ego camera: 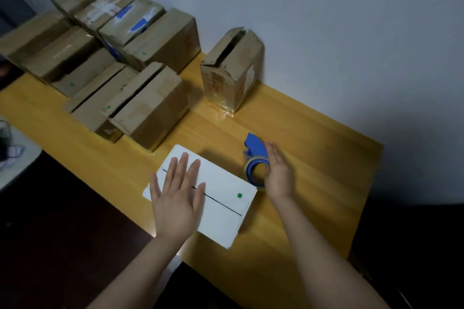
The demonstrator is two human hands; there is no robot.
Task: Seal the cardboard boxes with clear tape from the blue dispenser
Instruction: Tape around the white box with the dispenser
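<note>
A: Pressing flat on the white box (221,208) with the left hand (175,198). Fingers straight and spread, palm across the dark centre seam. Nothing gripped.

B: And on the right?

A: Touching the blue dispenser (256,155) with the right hand (277,173), just beside the box's far right corner on the table (313,138). Fingers laid straight along the handle side, not curled round it as far as visible. No loose tape end to be seen.

B: Risks from here?

A: Several, by judgement. Risk of a slip or a knock across the table if lifted on a half-formed grip. Risk of dragging the roll along the card with nothing sticking if started without first finding the free end.

B: Seam?

A: Closed to a thin line under the palm. Danger of a gap under the tape if released too early. Danger also of blocking the tape's path if left square on the seam. Better shifted onto one flap, pressure kept.

B: Anything crowding the work?

A: Brown boxes (150,108) stacked at the back left, well apart. One upright brown box (233,70) with gaping top flaps by the wall, beyond the dispenser. Unlikely to interfere. Dim light, though: hard to read clear tape on white card, so easy to miss wrinkles or an off-seam strip.
</note>
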